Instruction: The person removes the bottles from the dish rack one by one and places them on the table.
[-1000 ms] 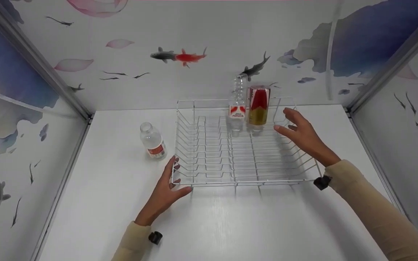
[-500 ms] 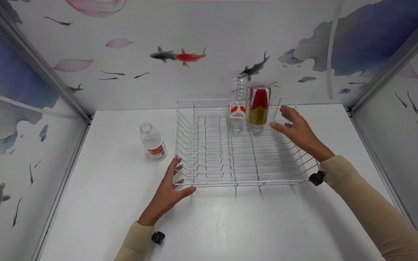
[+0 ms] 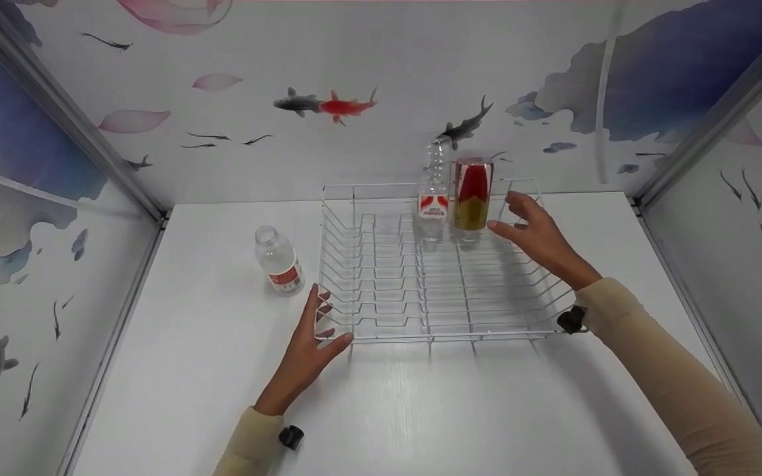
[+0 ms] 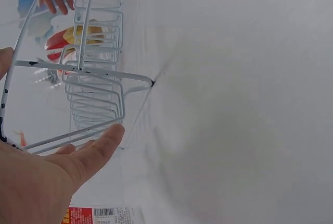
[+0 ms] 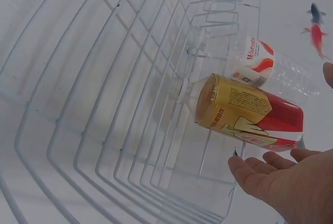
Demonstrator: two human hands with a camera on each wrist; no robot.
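Note:
A white wire dish rack (image 3: pixel 444 336) sits on the table. My left hand (image 3: pixel 305 347) grips its front left corner, thumb at the front rail and fingers along the left side; the left wrist view shows these fingers (image 4: pixel 99 148) against the wires. In the rack's back right part, a bottle with a red and gold label (image 3: pixel 472 198) stands neck down. Beside it on the left is a clear plastic bottle (image 3: pixel 433 205), also neck down. My right hand (image 3: pixel 540 238) is spread just right of the red and gold bottle, thumb tip close to its side, holding nothing.
Left of the rack, another clear bottle with a red label (image 3: pixel 278 261) stands upright on the white table (image 3: pixel 209 344), near my left fingers. Printed wall panels (image 3: pixel 381 53) with metal corner posts enclose the back and sides.
My right hand has moved a little left, closer to the red and gold bottle. My left hand stays at the rack corner with a slight shift. Rack and bottles keep their places.

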